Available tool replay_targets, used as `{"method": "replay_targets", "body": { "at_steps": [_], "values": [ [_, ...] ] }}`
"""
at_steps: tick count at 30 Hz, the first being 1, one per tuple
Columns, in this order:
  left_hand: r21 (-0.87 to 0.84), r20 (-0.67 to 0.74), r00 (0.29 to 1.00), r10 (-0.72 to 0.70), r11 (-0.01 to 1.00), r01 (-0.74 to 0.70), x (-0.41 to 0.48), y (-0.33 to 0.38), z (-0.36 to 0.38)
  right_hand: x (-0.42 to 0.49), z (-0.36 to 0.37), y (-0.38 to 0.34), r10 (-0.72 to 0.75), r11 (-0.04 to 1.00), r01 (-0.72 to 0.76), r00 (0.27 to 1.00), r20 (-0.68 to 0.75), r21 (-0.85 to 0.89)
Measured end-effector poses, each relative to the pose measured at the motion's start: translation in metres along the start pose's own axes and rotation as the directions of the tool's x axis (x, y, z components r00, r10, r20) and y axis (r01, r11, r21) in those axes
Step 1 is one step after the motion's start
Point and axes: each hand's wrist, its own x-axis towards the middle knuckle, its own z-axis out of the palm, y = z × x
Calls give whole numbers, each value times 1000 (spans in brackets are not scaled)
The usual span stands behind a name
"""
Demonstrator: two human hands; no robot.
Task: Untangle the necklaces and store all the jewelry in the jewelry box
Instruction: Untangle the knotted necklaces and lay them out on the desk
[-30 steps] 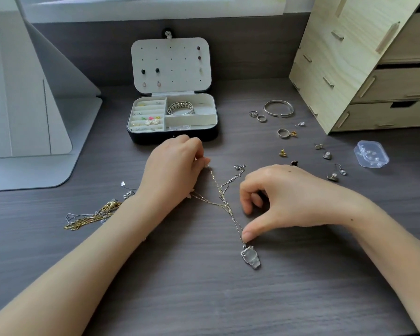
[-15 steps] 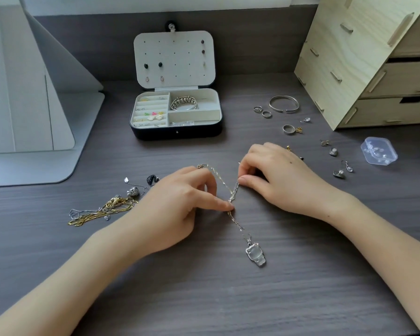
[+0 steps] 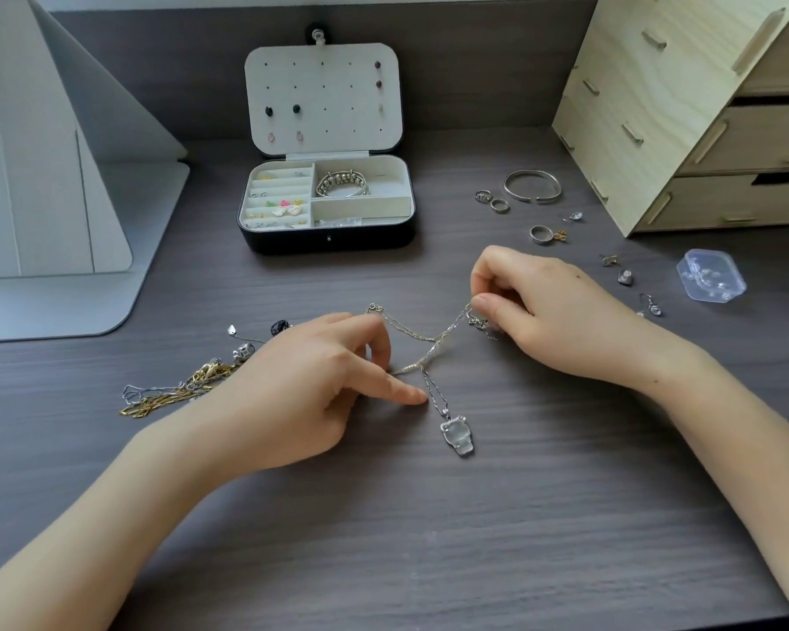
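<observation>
A dark wood-grain desk (image 3: pixel 429 539) fills the view, with a pale wooden drawer unit (image 3: pixel 657 107) at far right and a grey folded stand (image 3: pixel 42 198) at far left. At the back stands the black jewelry box (image 3: pixel 329 236), its lid upright and studded with a few earrings, its tray holding small pieces at left and a beaded bracelet (image 3: pixel 341 184) in the upper right compartment.

In front of the box, the left hand (image 3: pixel 310 393) pinches the tangled necklaces (image 3: pixel 424 352) between thumb and curled fingers, its forefinger stretched out to the desk beside the chain. The right hand (image 3: pixel 561 311) grips the far end of the same chains tightly between thumb and forefinger, raised off the surface. The strands cross in a knot between the two hands, well clear of the box.

A heap of gold and silver chains (image 3: pixel 174 393) lies by the left wrist. A silver bangle (image 3: pixel 532 186) and a clear plastic case (image 3: pixel 710 281) sit to the right. A frosted pendant (image 3: pixel 457 437) rests flat on the desk below the knot. Loose rings (image 3: pixel 541 234) and earrings (image 3: pixel 625 277) are scattered near the bangle.
</observation>
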Motion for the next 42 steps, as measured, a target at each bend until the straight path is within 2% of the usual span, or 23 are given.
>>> {"method": "replay_targets", "body": {
  "at_steps": [6,9,16,20,23,25,30,36,39,42],
  "values": [
    [-111,53,993,-103,988,108,0,6,-9,1,-9,1,2,991,-2,1000,0,136],
    [-80,47,989,-138,987,142,0,9,-12,0,-11,1,-8,989,4,1000,26,150],
    [9,-72,953,-294,955,296,5,15,-4,-4,-13,-1,14,997,-24,991,134,72],
    [-3,-160,922,-352,934,356,14,27,4,-6,-12,-1,14,996,1,986,168,-91],
    [-49,-161,918,-362,932,359,21,35,9,-5,-4,-2,-118,965,122,993,32,-233],
    [-72,-145,914,-379,926,372,24,37,10,-3,2,-6,-185,967,178,983,-18,-180],
    [-35,-95,920,-381,924,380,25,37,8,-1,18,-12,-254,965,257,966,55,-51],
    [-17,-58,924,-377,926,377,24,36,9,3,28,-12,-280,955,286,956,88,-74],
    [-197,-42,885,-463,872,447,21,32,6,2,28,-15,-282,959,284,958,58,-14],
    [-577,21,829,-559,670,466,19,31,0,0,24,-18,-256,956,250,966,23,151]
  ]
}}
